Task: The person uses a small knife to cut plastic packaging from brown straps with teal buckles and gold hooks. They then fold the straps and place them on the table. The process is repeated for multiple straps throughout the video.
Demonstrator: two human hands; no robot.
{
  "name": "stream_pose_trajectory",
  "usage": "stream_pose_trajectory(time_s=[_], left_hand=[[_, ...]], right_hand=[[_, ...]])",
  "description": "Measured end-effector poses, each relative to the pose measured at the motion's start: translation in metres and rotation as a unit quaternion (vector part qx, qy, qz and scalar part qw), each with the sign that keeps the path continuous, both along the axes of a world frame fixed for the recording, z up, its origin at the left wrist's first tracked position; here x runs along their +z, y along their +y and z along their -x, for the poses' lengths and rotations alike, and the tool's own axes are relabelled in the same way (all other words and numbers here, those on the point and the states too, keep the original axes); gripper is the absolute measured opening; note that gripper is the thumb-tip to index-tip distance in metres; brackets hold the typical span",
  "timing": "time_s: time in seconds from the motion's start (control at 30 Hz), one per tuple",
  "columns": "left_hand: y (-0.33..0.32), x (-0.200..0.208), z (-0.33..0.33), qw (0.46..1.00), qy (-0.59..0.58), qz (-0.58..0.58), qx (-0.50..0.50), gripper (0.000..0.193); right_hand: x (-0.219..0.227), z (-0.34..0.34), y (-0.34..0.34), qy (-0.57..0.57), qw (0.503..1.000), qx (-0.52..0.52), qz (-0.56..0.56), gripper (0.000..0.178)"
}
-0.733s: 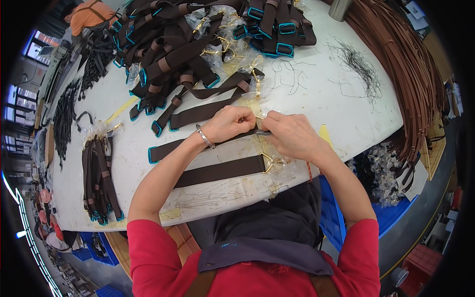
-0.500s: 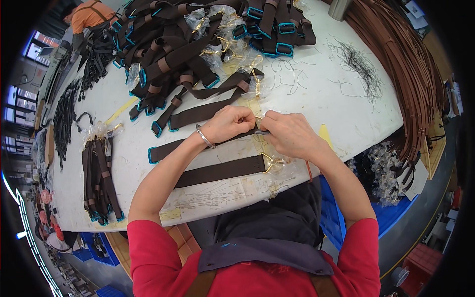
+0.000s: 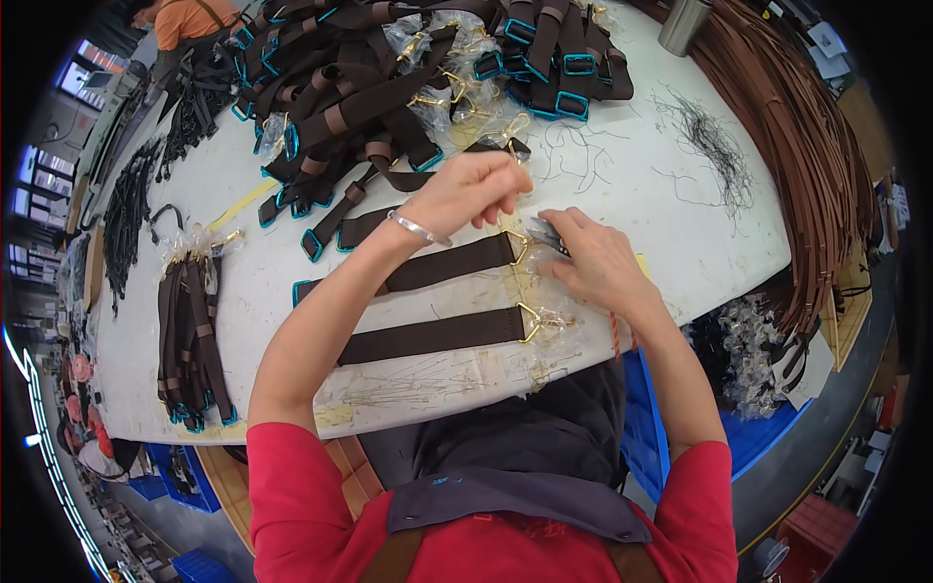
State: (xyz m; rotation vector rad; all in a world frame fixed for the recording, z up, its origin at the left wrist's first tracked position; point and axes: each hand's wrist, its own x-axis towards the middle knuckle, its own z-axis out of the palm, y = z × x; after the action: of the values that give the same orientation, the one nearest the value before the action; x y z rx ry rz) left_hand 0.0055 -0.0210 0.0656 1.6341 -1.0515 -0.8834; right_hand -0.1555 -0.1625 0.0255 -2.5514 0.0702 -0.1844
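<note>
White, stained worktable, bearing: heap of blue-buckled dark-brown webbing straps; two gold-ringed brown webbing straps laid flat; tangled black thread; silver metal cylinder.

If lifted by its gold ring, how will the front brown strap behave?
The front brown strap probably sags: straps in the pile bend and loop. Its shiny gold ring should hold shape. The crinkled plastic looks flimsy.

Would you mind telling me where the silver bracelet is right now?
In the head view, slightly left of centre, the silver bracelet is around the person's left wrist, right beside the left hand.
</note>
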Motion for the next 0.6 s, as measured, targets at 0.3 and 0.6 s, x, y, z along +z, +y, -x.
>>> stream_pose_trajectory(time_s=[0.3, 0.6], left_hand=[[0.067, -0.037, 0.026, 0.847, -0.526, -0.067, -0.031, 0.029], [0.068, -0.034, 0.003, 0.917, -0.387, -0.096, -0.024, 0.013]], right_hand=[[-0.014, -0.021, -0.018, 0.064, 0.984, -0.055, -0.158, 0.015], [-0.011, -0.015, -0.039, -0.027, 0.965, -0.227, -0.129, 0.020]])
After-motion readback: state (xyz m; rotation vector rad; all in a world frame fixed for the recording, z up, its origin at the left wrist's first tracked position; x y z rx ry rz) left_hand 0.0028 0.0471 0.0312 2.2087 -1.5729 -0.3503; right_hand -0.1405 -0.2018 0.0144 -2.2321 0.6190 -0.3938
